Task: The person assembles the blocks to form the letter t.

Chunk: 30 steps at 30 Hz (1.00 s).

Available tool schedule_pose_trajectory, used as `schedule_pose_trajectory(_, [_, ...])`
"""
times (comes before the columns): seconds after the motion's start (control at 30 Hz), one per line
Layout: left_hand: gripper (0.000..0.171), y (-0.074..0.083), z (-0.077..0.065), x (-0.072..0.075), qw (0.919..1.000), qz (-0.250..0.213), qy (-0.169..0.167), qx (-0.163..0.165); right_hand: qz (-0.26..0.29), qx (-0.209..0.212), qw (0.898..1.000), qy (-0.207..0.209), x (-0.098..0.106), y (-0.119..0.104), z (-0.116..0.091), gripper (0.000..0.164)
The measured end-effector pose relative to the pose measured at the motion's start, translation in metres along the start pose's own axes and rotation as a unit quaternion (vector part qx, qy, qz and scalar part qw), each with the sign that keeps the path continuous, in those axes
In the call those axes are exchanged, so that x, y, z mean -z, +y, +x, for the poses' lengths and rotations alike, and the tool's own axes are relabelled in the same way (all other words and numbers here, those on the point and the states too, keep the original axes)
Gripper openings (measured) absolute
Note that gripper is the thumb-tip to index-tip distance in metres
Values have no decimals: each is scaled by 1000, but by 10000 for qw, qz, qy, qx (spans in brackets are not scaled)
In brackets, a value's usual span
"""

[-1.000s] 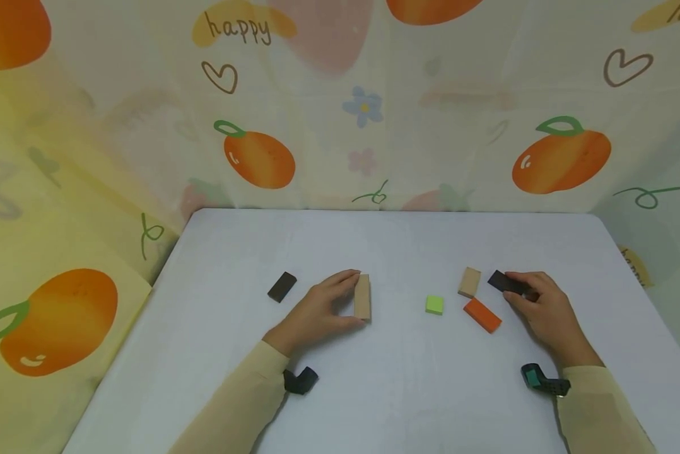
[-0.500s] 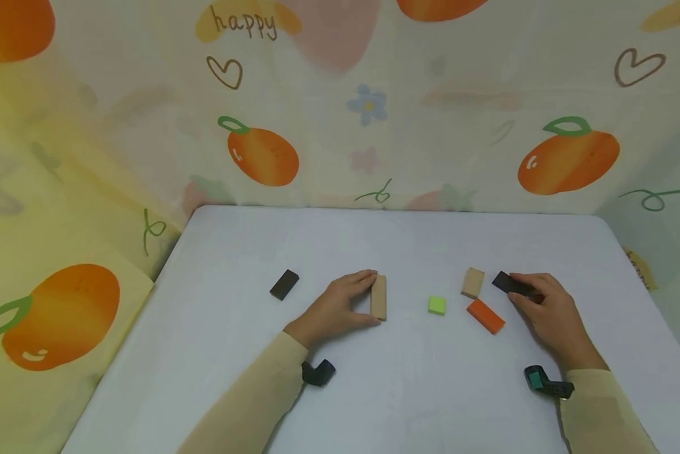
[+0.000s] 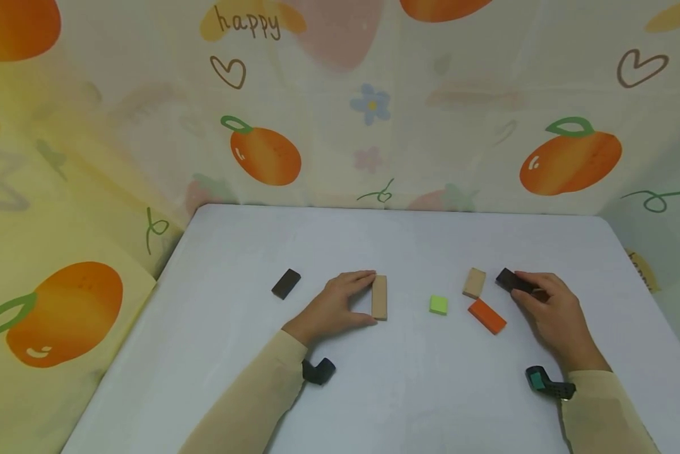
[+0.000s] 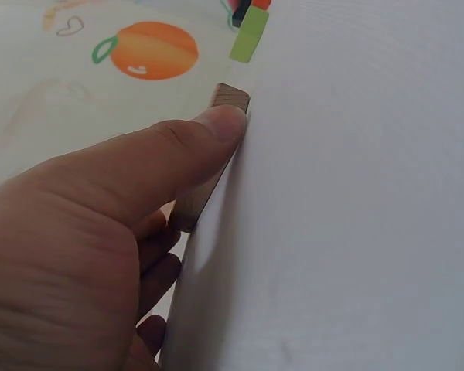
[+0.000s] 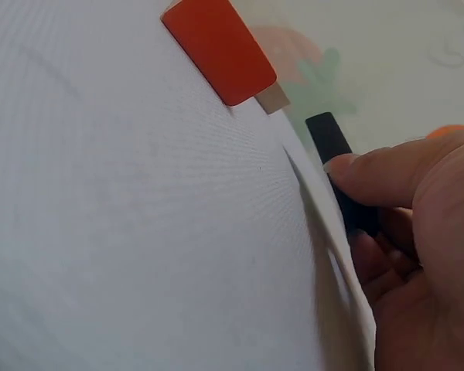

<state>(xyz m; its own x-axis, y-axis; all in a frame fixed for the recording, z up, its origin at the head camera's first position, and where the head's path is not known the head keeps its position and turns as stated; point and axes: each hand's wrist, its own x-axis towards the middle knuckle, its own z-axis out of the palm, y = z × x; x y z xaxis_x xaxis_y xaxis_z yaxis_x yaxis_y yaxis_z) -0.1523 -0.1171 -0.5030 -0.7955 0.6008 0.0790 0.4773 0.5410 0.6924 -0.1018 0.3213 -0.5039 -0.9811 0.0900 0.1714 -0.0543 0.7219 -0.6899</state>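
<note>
My left hand [image 3: 335, 302] grips a plain wooden block [image 3: 379, 297] by its two ends, thumb at the near end and fingers at the far end. In the left wrist view the thumb covers part of that wooden block [image 4: 230, 96], which lies along the white tabletop. Over on the right, my right hand [image 3: 557, 313] pinches a black block [image 3: 513, 281] between thumb and fingers. The right wrist view has this black block [image 5: 330, 137] close over the table surface. Left of it are a second, smaller wooden block [image 3: 474, 283] and an orange block [image 3: 487, 316].
A small lime-green block [image 3: 439, 305] lies between the two hands. Another black block [image 3: 286, 284] rests to the left of the left hand. Behind the white table [image 3: 340, 239] hangs a printed cloth [image 3: 448, 139].
My left hand has shifted right with the wooden block, coming nearer to the green block. The right hand keeps its hold on the black block, almost in place. The head view has tilted slightly.
</note>
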Motion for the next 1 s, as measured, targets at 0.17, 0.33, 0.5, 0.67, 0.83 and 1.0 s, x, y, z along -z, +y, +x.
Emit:
schedule_pose_trajectory(0.17, [93,-2,1,-2,10000,-4,25,58,147,105,9998,83,2,-6,1,41])
schedule_pose_trajectory(0.33, [93,-1,1,-2,9999,-51,40,106,296,385,9988,68,1,-15,5,41])
schedule_pose_trajectory(0.5, [93,-2,1,-2,9999,17,80,76,436,821,9956,109,-3,-27,8,42])
schedule_pose_trajectory(0.67, [94,-3,1,-1,9999,58,106,29,456,1048,9934,-16,-9,-43,9,42])
schedule_pose_trajectory(0.83, [94,-2,1,-2,9999,53,111,45,482,1087,9922,-362,-16,-58,10,41])
schedule_pose_trajectory(1.0, [94,-2,2,-3,9999,69,53,111,545,1420,9870,-520,-29,-73,15,42])
